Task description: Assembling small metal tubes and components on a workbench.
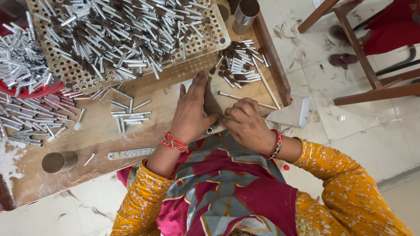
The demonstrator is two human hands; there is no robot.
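My left hand [190, 111] lies flat on the wooden worktable [105, 131], fingers together, pressed against a brown tuft of bristles [211, 104] with a small silver metal tube [210, 130] at its near end. My right hand [247, 122] is curled beside it, fingertips pinching the same brown tuft from the right. A thin paintbrush [245, 99] lies just beyond my right hand.
A perforated board [74, 74] carries several silver tubes. More tubes lie loose at left [30, 118], in the middle [129, 116] and at upper right [238, 61]. Metal cups [59, 161] [245, 15], a steel ruler [131, 153], a wooden chair frame [372, 83] at right.
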